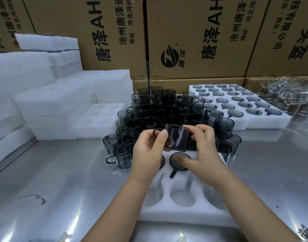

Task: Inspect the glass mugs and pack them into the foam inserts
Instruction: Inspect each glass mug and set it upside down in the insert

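A smoky grey glass mug (pixel 175 138) lies on its side in the air above the near foam insert (pixel 182 212). My left hand (pixel 148 151) pinches it at the handle end, thumb up. My right hand (pixel 202 147) holds its other end with curled fingers. Under my hands, one mug (pixel 178 160) sits in a far pocket of the insert, its handle in the slot; a second is partly hidden by my left wrist. The insert's near pockets hold nothing. A crowd of several loose grey mugs (pixel 160 110) stands just behind.
A filled foam tray (pixel 240 103) of mugs lies at the back right, beside clear glassware (pixel 285 95). Stacks of blank white foam inserts (pixel 50 100) fill the left. Printed cardboard cartons (pixel 193 37) wall off the back. The table top (pixel 62 180) is shiny metal.
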